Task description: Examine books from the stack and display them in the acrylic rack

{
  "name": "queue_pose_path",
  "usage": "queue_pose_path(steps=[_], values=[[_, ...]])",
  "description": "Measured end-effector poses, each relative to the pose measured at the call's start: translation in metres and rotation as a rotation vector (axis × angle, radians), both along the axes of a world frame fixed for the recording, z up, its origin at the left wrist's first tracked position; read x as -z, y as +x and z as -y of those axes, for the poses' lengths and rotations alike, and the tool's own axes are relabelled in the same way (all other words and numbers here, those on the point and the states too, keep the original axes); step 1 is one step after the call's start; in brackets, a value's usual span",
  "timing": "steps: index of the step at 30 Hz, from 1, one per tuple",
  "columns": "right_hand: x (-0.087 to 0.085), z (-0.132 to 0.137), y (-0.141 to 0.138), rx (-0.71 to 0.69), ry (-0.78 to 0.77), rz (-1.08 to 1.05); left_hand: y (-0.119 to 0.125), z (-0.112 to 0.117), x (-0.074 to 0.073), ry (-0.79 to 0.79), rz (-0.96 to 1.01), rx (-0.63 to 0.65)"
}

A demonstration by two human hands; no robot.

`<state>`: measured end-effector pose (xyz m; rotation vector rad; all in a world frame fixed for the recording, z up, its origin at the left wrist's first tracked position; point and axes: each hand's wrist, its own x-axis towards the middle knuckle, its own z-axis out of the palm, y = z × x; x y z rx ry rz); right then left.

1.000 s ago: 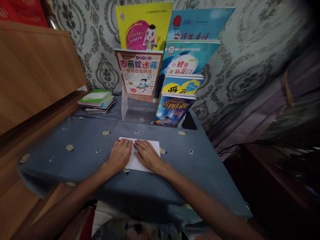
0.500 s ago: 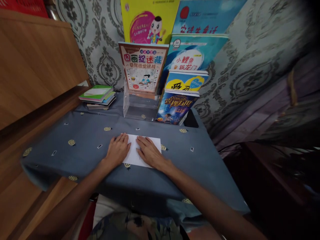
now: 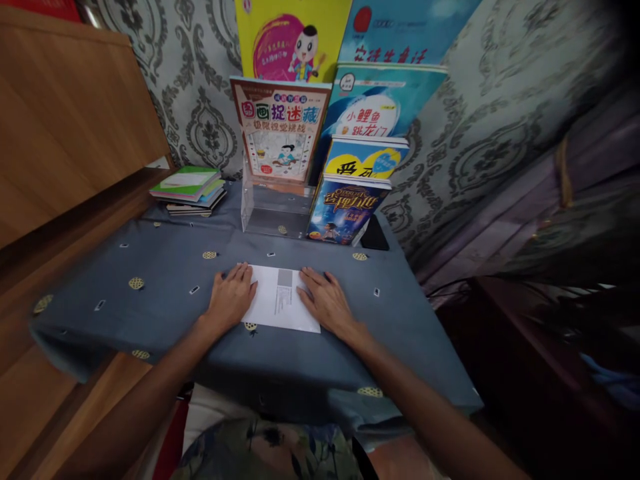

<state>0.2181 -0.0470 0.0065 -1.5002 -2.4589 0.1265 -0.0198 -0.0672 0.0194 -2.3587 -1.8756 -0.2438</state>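
Observation:
A white sheet of paper (image 3: 265,303) lies on the tablecloth before me, a grey printed square and small lines of text showing on its right half. I cannot make out whether it is a single sheet or folded. Flat on its left edge rests my left hand (image 3: 231,295), fingers stretched out. My right hand (image 3: 327,303) lies over the right edge, fingers extended and thumb apart. Neither hand grips anything.
A clear display stand (image 3: 273,220) with upright picture books (image 3: 280,133) is at the table's back. Left of it lies a stack of books (image 3: 187,190). A dark flat object (image 3: 375,235) sits right of the stand. A wooden cabinet (image 3: 75,107) borders the left.
My right hand has slid right, from the paper's middle to its right edge, uncovering the print. My left hand stays on the left edge. The whole view has shifted slightly.

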Motion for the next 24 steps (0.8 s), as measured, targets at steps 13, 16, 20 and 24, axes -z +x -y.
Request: queue_pose_path(steps=[13, 16, 20, 24], values=[[0.002, 0.000, 0.000, -0.002, 0.018, -0.013, 0.051, -0.007, 0.009, -0.099, 0.064, 0.279], [0.001, 0.000, 0.000, 0.007, 0.021, -0.001, 0.022, -0.011, 0.008, -0.088, 0.042, 0.208], [0.001, 0.001, -0.001, 0.012, 0.023, 0.003, -0.030, -0.014, 0.008, -0.085, 0.071, 0.175], [0.002, 0.001, -0.001, 0.013, 0.037, 0.013, -0.066, -0.008, 0.012, -0.076, 0.194, 0.306]])
